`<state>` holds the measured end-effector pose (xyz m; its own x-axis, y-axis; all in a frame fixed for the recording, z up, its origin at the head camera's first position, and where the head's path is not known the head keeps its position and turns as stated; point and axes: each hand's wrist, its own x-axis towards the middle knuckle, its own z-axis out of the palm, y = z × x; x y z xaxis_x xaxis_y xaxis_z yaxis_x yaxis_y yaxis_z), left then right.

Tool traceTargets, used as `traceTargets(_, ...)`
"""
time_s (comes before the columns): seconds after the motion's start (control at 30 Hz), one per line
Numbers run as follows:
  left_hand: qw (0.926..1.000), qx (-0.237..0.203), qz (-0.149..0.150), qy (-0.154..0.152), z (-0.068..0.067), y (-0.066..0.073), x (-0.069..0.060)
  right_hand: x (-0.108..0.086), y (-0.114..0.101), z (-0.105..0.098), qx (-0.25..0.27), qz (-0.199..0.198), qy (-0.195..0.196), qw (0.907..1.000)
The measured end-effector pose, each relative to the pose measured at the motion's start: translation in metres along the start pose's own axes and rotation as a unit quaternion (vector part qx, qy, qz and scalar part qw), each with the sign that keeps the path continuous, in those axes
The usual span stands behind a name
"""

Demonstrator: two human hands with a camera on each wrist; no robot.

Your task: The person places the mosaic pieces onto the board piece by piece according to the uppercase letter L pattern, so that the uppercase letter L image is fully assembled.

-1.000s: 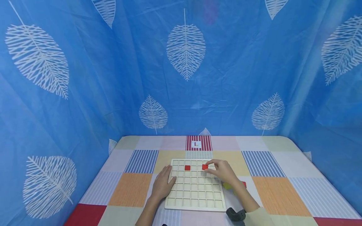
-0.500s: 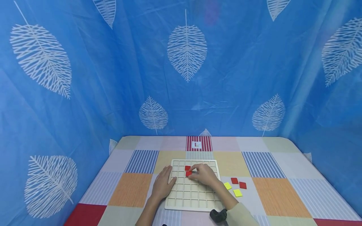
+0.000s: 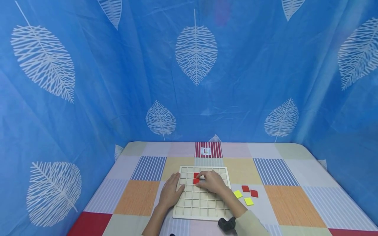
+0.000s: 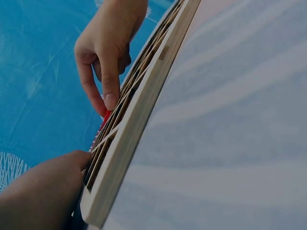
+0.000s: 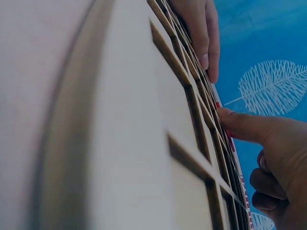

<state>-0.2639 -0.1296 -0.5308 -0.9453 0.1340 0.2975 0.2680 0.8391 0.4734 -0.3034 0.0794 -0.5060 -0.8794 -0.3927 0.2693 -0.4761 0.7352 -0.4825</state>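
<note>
I read right grip (image 3: 213, 182) as grasping: finger and thumb pinch red square tile (image 3: 196, 181). Tile location: toward far end of pale wooden grid board (image 3: 196, 202), directly on near side of second red square tile (image 3: 196, 175). Whether pinched tile sits flush, I cannot tell. Left grip (image 3: 169, 194): released, fingers extended, resting at board's left edge. On patchwork-covered bench (image 3: 292, 200), right of board: two loose red square tiles (image 3: 254, 193), two yellow square tiles (image 3: 249, 201).
</note>
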Motion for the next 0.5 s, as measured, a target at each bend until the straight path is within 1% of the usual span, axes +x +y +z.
traceTargets(0.1, 1.0, -0.004, 0.001, 0.0, 0.0, -0.001, 0.0, 0.0, -0.001, -0.002, 0.005, -0.004, 0.001, 1.0)
traceTargets(0.23, 0.9999, -0.008, 0.005, 0.006, 0.0, -0.001, -0.001, -0.005, 0.0, -0.01, 0.032, -0.005, 0.011, 0.9994)
traceTargets(0.33, 0.9999, -0.008, 0.004, 0.008, 0.0, -0.002, -0.001, -0.013, 0.007, -0.023, 0.051, 0.005, 0.023, 0.9984)
traceTargets(0.5, 0.9999, -0.008, 0.002, 0.007, 0.0, -0.001, 0.0, -0.035, 0.029, -0.056, 0.074, 0.029, 0.046, 0.9958)
